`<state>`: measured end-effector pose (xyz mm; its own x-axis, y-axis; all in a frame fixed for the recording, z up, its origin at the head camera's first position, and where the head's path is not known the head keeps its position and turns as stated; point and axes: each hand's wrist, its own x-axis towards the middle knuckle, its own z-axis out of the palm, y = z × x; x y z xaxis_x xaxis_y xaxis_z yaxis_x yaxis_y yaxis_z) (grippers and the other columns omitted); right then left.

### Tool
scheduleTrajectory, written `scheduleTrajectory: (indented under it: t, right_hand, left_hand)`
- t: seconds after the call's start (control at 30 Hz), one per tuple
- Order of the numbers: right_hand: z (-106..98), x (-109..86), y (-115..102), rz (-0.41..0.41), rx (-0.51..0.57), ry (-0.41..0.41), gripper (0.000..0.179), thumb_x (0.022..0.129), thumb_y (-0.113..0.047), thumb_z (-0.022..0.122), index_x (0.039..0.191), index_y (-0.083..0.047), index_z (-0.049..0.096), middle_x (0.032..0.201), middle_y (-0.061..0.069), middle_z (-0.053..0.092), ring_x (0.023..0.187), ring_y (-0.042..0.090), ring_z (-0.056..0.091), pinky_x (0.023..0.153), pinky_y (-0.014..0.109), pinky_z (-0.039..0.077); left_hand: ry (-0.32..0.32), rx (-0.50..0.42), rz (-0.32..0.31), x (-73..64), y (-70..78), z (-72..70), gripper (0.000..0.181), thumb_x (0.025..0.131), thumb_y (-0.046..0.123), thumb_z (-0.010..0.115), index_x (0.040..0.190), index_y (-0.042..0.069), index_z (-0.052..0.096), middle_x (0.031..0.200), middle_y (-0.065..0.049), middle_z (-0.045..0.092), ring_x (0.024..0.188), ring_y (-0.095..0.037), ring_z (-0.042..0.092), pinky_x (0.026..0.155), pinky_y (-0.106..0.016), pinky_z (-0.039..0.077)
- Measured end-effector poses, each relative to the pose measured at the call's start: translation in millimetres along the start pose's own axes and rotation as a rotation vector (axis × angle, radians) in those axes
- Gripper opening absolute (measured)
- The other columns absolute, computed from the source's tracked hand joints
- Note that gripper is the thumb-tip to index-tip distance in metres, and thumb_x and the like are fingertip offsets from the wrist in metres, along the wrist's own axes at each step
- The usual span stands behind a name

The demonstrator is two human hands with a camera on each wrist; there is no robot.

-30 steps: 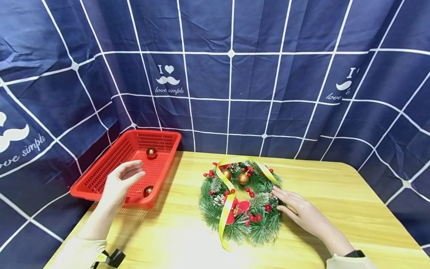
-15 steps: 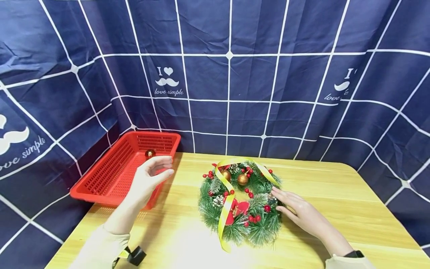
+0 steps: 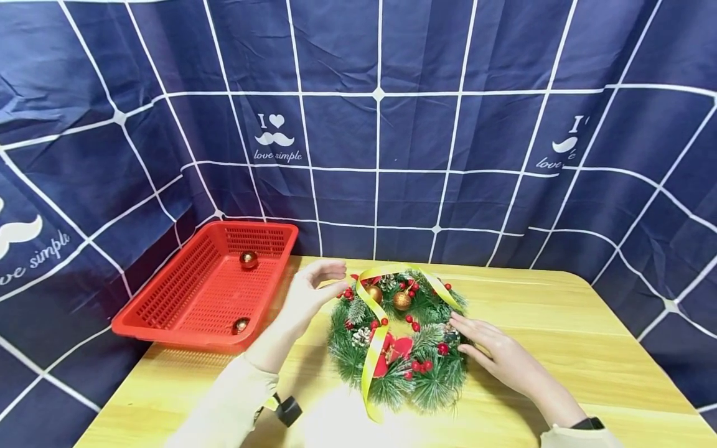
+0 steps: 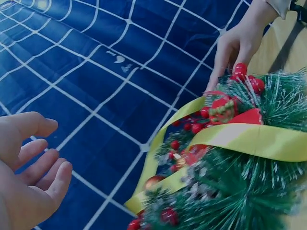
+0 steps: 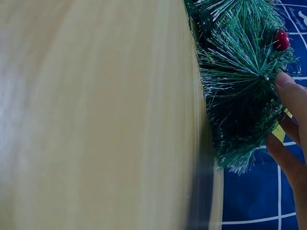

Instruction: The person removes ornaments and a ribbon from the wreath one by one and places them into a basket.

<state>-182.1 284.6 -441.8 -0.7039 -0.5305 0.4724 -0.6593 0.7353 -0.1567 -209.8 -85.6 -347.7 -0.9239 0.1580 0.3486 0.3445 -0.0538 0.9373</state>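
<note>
And here's the left hand (image 3: 309, 295), fingers loosely bent, thumb apart, nothing in its grasp, hovering just beside the Christmas wreath (image 3: 346, 348)! Over on the right side, the right hand (image 3: 498, 351) has its fingers nearly straight, thumb spread, tips touching the greenery. The wreath lies mid-tabletop (image 3: 560, 330), toward the back edge, a yellow ribbon (image 3: 370, 367) draped across it. At the back left corner, a red plastic basket (image 3: 179, 340) carries two shiny baubles (image 3: 249, 260), well apart.
</note>
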Motion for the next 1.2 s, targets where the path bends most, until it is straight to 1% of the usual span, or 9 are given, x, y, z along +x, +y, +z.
scheduleTrajectory:
  t: [0.07, 0.17, 0.23, 0.37, 0.5, 0.67, 0.87, 1.03, 1.2]
  right_hand:
    - [0.3, -0.1, -0.4, 0.000, 0.002, -0.001, 0.053, 0.083, -0.023, 0.065, 0.133, -0.018, 0.048, 0.134, -0.002, 0.048, 0.119, 0.023, 0.047, 0.102, 0.004, 0.013]
    - [0.7, 0.1, -0.8, -0.001, 0.005, -0.001, 0.052, 0.084, -0.024, 0.065, 0.132, -0.018, 0.048, 0.133, -0.002, 0.049, 0.120, 0.022, 0.047, 0.102, 0.004, 0.013]
    - [0.7, 0.2, -1.1, 0.002, 0.004, -0.004, 0.052, 0.084, -0.025, 0.065, 0.132, -0.019, 0.048, 0.133, -0.002, 0.049, 0.120, 0.021, 0.046, 0.102, 0.004, 0.013]
    - [0.5, -0.4, -1.4, 0.004, -0.007, -0.012, 0.051, 0.085, -0.026, 0.064, 0.133, -0.020, 0.047, 0.134, -0.002, 0.048, 0.121, 0.021, 0.045, 0.103, 0.006, 0.013]
    - [1.3, -1.4, -2.0, 0.015, -0.006, -0.007, 0.051, 0.084, -0.026, 0.064, 0.133, -0.020, 0.048, 0.133, -0.002, 0.049, 0.121, 0.018, 0.045, 0.102, 0.005, 0.013]
    - [0.3, -1.2, -3.1, 0.014, 0.001, -0.004, 0.050, 0.085, -0.025, 0.063, 0.133, -0.020, 0.048, 0.134, -0.001, 0.049, 0.122, 0.017, 0.044, 0.103, 0.005, 0.013]
    - [-0.3, 0.3, -4.6, -0.009, 0.009, 0.005, 0.051, 0.085, -0.024, 0.064, 0.132, -0.017, 0.048, 0.134, 0.001, 0.049, 0.121, 0.019, 0.045, 0.103, 0.006, 0.015]
    - [0.0, -0.1, -5.0, 0.008, -0.002, 0.006, 0.051, 0.084, -0.025, 0.064, 0.132, -0.018, 0.048, 0.132, 0.000, 0.050, 0.121, 0.018, 0.046, 0.102, 0.005, 0.014]
    - [-1.0, -0.7, -6.3, 0.044, -0.003, -0.014, 0.051, 0.085, -0.027, 0.063, 0.134, -0.020, 0.046, 0.135, -0.003, 0.047, 0.119, 0.024, 0.047, 0.101, 0.003, 0.012]
  left_hand:
    - [-0.014, 0.003, -0.006, 3.7, -1.0, 10.6, 0.039, 0.076, -0.004, 0.066, 0.113, -0.010, 0.054, 0.106, -0.023, 0.059, 0.103, -0.039, 0.054, 0.087, -0.029, 0.047]
    - [-0.036, 0.019, -0.006, 11.8, -8.5, 23.0, 0.038, 0.076, -0.004, 0.067, 0.112, -0.010, 0.055, 0.105, -0.024, 0.060, 0.102, -0.041, 0.053, 0.087, -0.031, 0.048]
    - [-0.036, 0.042, 0.018, 18.6, -15.3, 29.7, 0.037, 0.075, -0.004, 0.067, 0.110, -0.010, 0.056, 0.103, -0.025, 0.060, 0.100, -0.042, 0.054, 0.086, -0.035, 0.048]
    - [-0.019, 0.058, 0.045, 31.3, -28.8, 39.5, 0.035, 0.074, -0.003, 0.069, 0.107, -0.009, 0.058, 0.104, -0.030, 0.058, 0.098, -0.044, 0.054, 0.087, -0.040, 0.047]
    - [-0.012, 0.075, 0.020, 38.4, -40.7, 45.4, 0.036, 0.074, -0.002, 0.069, 0.108, -0.009, 0.057, 0.106, -0.032, 0.057, 0.098, -0.044, 0.054, 0.087, -0.038, 0.049]
    - [-0.023, 0.100, -0.006, 39.6, -52.0, 48.0, 0.038, 0.075, -0.004, 0.068, 0.109, -0.013, 0.055, 0.105, -0.031, 0.057, 0.100, -0.044, 0.054, 0.088, -0.041, 0.048]
    - [-0.026, 0.110, -0.017, 37.2, -61.5, 44.3, 0.039, 0.074, -0.006, 0.068, 0.110, -0.014, 0.055, 0.103, -0.028, 0.058, 0.099, -0.043, 0.054, 0.088, -0.040, 0.048]
    - [-0.079, 0.115, 0.008, 35.1, -65.8, 40.9, 0.040, 0.073, -0.007, 0.068, 0.110, -0.014, 0.054, 0.105, -0.032, 0.056, 0.099, -0.045, 0.053, 0.089, -0.046, 0.046]
    - [-0.123, 0.193, 0.046, 32.1, -67.0, 39.0, 0.041, 0.071, -0.008, 0.069, 0.110, -0.013, 0.055, 0.107, -0.031, 0.056, 0.099, -0.044, 0.053, 0.090, -0.046, 0.045]
